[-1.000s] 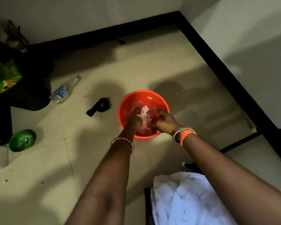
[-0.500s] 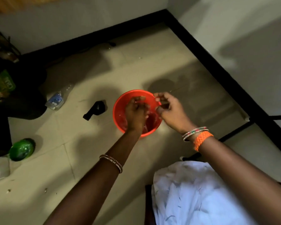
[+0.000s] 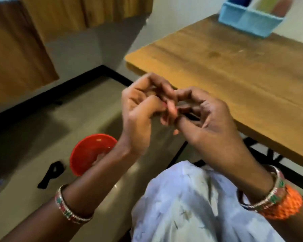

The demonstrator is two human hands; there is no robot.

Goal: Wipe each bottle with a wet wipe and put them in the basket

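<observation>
Blue basket [image 3: 248, 18] sits on the far end of the wooden table [image 3: 234, 70], divided into compartments; contents blurred. No bottle clearly visible; a blurred clear object at the left edge of the floor cannot be identified. Left hand [image 3: 138, 109] and right hand [image 3: 210, 119] raised together in front of the table edge, fingers curled and fingertips touching. Something small and pinkish shows between them; cannot tell whether either hand grips it. Red bowl [image 3: 87, 154] on the floor below the left wrist. Black strap [image 3: 51, 173] just beside the bowl. White cloth [image 3: 191, 206] on the lap.
</observation>
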